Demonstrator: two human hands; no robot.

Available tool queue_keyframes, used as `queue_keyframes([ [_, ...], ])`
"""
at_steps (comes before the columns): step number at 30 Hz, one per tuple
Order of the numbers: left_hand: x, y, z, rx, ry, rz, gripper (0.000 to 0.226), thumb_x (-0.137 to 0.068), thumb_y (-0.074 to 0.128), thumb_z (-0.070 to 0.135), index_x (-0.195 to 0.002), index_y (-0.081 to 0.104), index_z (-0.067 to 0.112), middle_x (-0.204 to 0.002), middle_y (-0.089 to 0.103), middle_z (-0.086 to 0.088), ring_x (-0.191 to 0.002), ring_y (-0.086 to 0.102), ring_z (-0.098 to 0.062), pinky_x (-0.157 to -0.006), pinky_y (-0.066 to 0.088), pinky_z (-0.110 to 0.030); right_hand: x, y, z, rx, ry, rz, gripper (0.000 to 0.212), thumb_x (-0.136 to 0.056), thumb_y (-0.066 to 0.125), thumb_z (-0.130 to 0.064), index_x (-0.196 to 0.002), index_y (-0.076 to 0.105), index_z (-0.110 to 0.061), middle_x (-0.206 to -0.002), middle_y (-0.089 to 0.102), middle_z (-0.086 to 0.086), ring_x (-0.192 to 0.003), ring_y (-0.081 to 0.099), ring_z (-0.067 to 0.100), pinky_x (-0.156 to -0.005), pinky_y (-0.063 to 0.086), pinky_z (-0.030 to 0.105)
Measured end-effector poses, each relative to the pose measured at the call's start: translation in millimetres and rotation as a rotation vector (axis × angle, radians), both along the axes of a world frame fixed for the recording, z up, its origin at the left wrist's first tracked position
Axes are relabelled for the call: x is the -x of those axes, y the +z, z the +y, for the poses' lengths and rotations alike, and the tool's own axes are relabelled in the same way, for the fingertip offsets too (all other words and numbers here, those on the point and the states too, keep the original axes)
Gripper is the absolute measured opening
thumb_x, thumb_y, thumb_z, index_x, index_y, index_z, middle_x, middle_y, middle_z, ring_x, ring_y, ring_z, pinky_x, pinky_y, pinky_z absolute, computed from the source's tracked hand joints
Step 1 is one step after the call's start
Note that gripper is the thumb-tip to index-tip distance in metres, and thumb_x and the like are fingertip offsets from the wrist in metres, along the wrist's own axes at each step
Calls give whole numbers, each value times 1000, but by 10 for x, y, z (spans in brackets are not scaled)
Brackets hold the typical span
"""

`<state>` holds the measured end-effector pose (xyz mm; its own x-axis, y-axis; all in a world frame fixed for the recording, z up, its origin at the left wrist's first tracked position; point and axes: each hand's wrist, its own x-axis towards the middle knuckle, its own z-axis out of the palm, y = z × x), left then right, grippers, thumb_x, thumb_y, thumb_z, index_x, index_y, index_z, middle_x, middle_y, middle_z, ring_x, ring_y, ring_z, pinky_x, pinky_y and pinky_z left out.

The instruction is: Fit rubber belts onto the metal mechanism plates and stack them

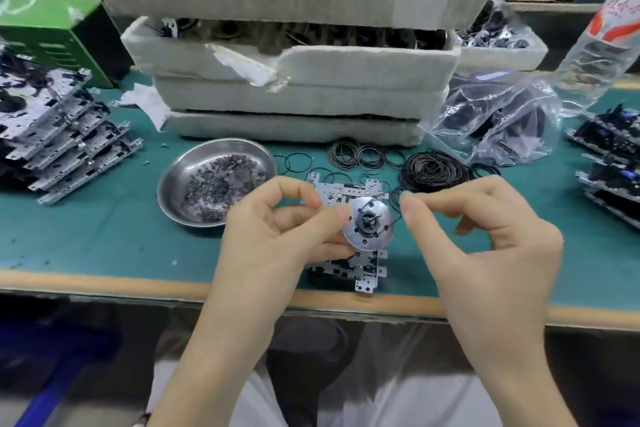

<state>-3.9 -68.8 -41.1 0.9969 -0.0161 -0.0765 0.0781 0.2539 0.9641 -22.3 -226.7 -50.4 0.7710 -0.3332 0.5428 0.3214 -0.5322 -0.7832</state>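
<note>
Two bare hands work just above the near edge of the green worktop [104, 236], with the job's parts between them. The left hand [277, 229] has its grip closed on a metal plate [330, 185], fingers curled round the plate's left side and the thumb tip at the rim of the round disc [367, 239] mounted on it. The right hand [485, 236] pinches a thin black rubber belt [393, 206] between thumb and forefinger, just right of the disc. A strand of the belt runs from that pinch toward the disc's hub; how much of it is already seated is too fine to tell.

The belt looks very light, soft and stretchy, so it will likely spring back or roll off if tension drops. A fingertip pinch on the free loop, pulling gently outward, seems the right hold. The plate is thin stamped sheet, stiff and light, with small tabs along its edges that could snag the rubber or nick a finger. It is best held by its edges, not by the disc, which probably turns freely.

More loose belts lie in a pile [434, 172] on the worktop just behind the hands. A fanned stack of plates [69, 146] sits far to the left, well apart from a steel dish [173, 191] of tiny washers
</note>
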Motion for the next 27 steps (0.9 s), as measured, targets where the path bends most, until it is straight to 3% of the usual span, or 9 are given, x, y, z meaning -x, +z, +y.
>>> queue_keyframes([
  [5, 2, -55, 47, -48, -60, -58, 18, -70, 72, 13, -81, 60, 8, -68, 73, -8, -59, 72, -17, -57, 58, -22, -37, 56, -77, -208, 113, 188, 12, -75, 74, -28, -64, 71, -22, -69, 65, -6, -69, 57, 10, -64, 43, 23],
  [7, -12, -86, 69, -95, -91, -92, 14, -76, 70, 13, -90, 69, 11, -69, 73, -4, -61, 72, -14, -60, 59, -22, -65, 85, -126, -378, 266, 334, 7, -70, 77, -28, -70, 74, -21, -68, 66, -9, -65, 53, 4, -62, 42, 17],
  [11, -36, -121, 86, -241, -160, -221, 17, -84, 68, 14, -92, 80, 24, -84, 77, 2, -80, 74, -12, -71, 59, -22, -141, 109, -259, -719, 660, 640, 16, -63, 76, -29, -74, 77, -17, -81, 67, -2, -69, 52, 9, -51, 37, 21],
  [14, -47, -138, 101, -393, -147, -391, 17, -89, 71, 11, -90, 79, 27, -89, 77, 8, -84, 73, -9, -74, 57, -18, -166, 147, -338, -858, 820, 711, 20, -64, 74, -27, -79, 75, -13, -87, 63, 1, -72, 51, 13, -45, 31, 21],
  [17, -86, -149, 124, -674, -63, -733, 11, -90, 71, 14, -95, 76, 22, -91, 74, 14, -87, 69, -7, -78, 53, -19, -186, 177, -359, -706, 777, 747, 33, -61, 81, -42, -75, 69, -15, -83, 55, 4, -63, 42, 10, -39, 22, 17],
  [19, -123, -181, 120, -836, 16, -958, 10, -92, 68, 12, -96, 77, 11, -91, 72, 7, -86, 66, -14, -82, 50, -23, -213, 196, -331, -508, 752, 738, 36, -62, 83, -42, -65, 59, -17, -79, 47, 7, -54, 31, 6, -40, 16, 15],
  [20, -148, -205, 119, -890, 57, -1035, 11, -93, 67, 9, -95, 77, 6, -90, 72, 3, -85, 64, -19, -83, 49, -25, -233, 206, -319, -455, 754, 729, 35, -63, 83, -39, -61, 54, -19, -78, 52, 5, -49, 29, 3, -40, 16, 14],
  [23, -217, -276, 149, -1013, 151, -1206, 9, -94, 69, 3, -94, 78, 3, -88, 74, -2, -80, 62, -29, -79, 50, -29, -305, 226, -312, -375, 727, 715, 36, -64, 87, -27, -56, 52, -22, -87, 72, 1, -42, 40, -1, -38, 21, 9],
  [27, -313, -360, 205, -1103, 166, -1307, 9, -91, 72, -1, -93, 79, 3, -87, 74, -4, -80, 62, -32, -70, 52, -35, -392, 203, -296, -330, 708, 676, 31, -61, 82, -20, -55, 52, -21, -88, 76, 8, -56, 60, -1, -45, 36, 2],
])
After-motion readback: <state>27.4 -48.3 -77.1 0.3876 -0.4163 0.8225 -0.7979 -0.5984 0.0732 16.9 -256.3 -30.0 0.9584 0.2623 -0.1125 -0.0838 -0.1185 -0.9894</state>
